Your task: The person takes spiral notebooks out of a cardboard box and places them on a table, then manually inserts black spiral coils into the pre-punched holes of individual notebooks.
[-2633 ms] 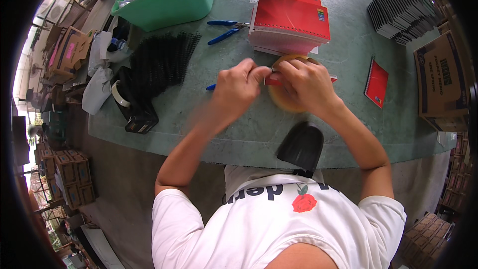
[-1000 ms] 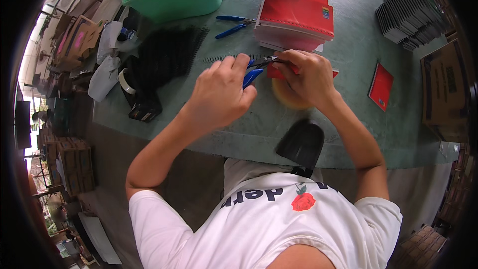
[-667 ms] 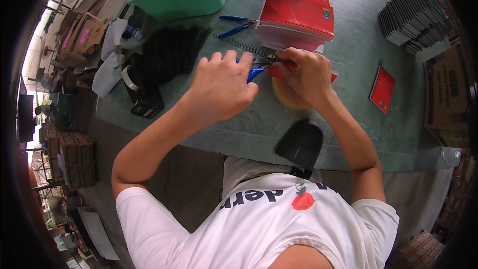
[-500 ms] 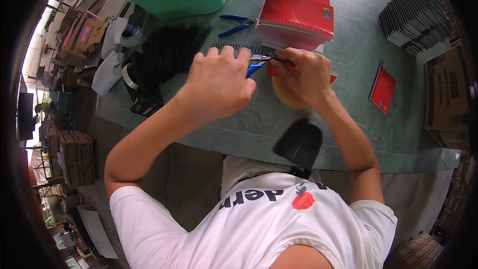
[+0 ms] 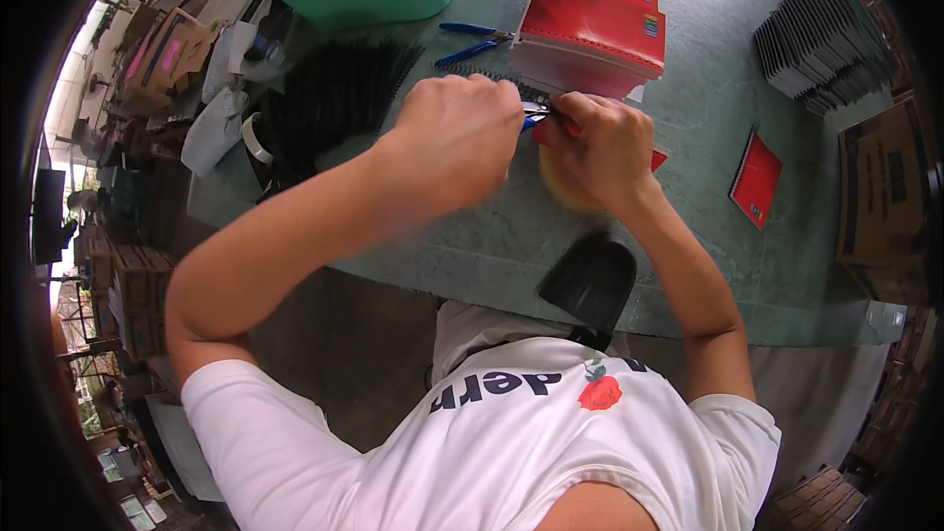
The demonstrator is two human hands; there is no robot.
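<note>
Fingers (image 5: 507, 90) of the left hand (image 5: 447, 143) are wrapped around pliers (image 5: 533, 122), whose tips are held just beside the pinched right hand (image 5: 602, 143). By the latter a notebook (image 5: 660, 156) is gripped, mostly hidden beneath the fingers and above a yellow disc (image 5: 562, 183). Farther out, a coil (image 5: 480, 71) is seen stretching leftward, near a notebook stack (image 5: 590, 25).
</note>
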